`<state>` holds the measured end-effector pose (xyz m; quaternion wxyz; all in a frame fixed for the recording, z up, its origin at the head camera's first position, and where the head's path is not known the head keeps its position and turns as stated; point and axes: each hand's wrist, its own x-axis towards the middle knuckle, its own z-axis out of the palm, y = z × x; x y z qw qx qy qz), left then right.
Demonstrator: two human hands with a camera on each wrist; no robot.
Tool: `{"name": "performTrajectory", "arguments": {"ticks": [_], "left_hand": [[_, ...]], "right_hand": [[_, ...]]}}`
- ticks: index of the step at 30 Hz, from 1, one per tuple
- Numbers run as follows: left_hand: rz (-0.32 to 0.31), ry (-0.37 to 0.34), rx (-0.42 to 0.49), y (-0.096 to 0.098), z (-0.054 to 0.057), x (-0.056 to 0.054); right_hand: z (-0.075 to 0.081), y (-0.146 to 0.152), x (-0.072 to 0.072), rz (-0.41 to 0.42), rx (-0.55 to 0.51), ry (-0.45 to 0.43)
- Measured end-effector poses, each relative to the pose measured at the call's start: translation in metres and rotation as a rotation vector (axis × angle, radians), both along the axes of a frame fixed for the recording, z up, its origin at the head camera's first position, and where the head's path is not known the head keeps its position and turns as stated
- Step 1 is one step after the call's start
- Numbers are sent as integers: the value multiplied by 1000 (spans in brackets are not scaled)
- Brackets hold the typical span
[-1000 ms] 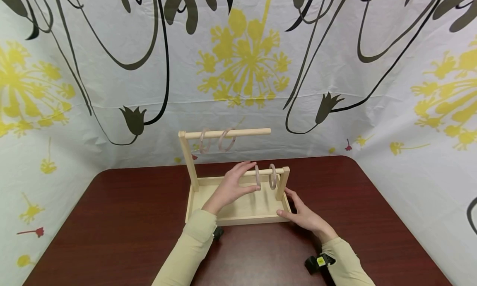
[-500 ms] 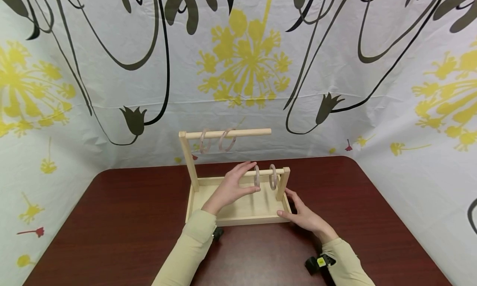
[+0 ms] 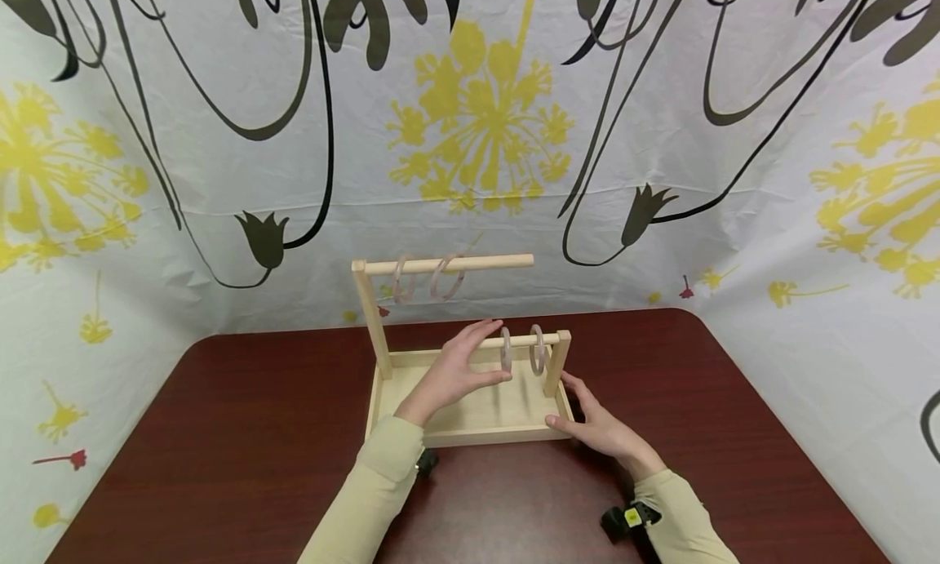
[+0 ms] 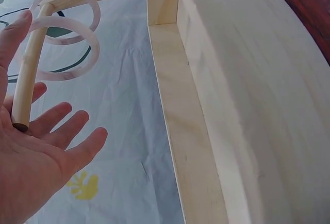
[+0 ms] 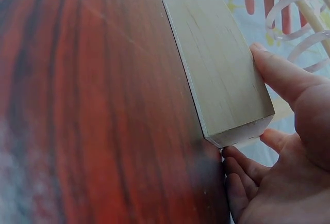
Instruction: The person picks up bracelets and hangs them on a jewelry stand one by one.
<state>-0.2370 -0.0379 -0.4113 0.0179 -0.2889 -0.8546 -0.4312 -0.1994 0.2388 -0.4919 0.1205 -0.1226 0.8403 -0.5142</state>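
Observation:
A pale wooden jewelry stand (image 3: pixel 470 435) has a tall upper bar (image 3: pixel 499 260) at left and a lower bar (image 3: pixel 481 343) at right. Around the lower bar's left part is a pinkish bangle (image 3: pixel 507 352), spanned by the thumb and a finger of my left hand (image 3: pixel 451 376). The left wrist view shows that hand's other fingers spread, with the lower bar's free end (image 4: pixel 21 123) before the palm. A second bangle (image 3: pixel 538 352) hangs nearer the right post. My right hand (image 3: pixel 602 425) grips the tray's front right corner (image 5: pixel 240 131), thumb in front and fingers round the side.
Two more bangles, a left one (image 3: pixel 401 280) and a right one (image 3: pixel 448 278), hang on the upper bar. The stand rests on a dark red-brown table (image 3: pixel 279 433). Behind it hangs a white patterned cloth (image 3: pixel 352 164).
Both hands stay nearly in place. At most, the bangle at my left hand shifts very slightly left along the lower bar.

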Motion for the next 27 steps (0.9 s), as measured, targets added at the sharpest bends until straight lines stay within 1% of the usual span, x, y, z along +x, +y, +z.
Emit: {"name": "performTrajectory", "arguments": {"ticks": [6, 10, 14, 18, 22, 25, 27], "left_hand": [[26, 4, -6, -10, -2, 4], [33, -10, 0, -18, -2, 6], [18, -8, 4, -24, -4, 10], [4, 23, 6, -30, -7, 16], [11, 40, 10, -37, -7, 23], [16, 40, 7, -44, -7, 27], [16, 35, -3, -49, -9, 29]], "right_hand": [[1, -1, 0, -6, 10, 5], [11, -3, 4, -13, 35, 8], [18, -2, 8, -10, 57, 31], [17, 2, 9, -9, 66, 71], [15, 9, 13, 11, 30, 96], [14, 15, 14, 36, -2, 126], [15, 20, 15, 41, 2, 142]]}}
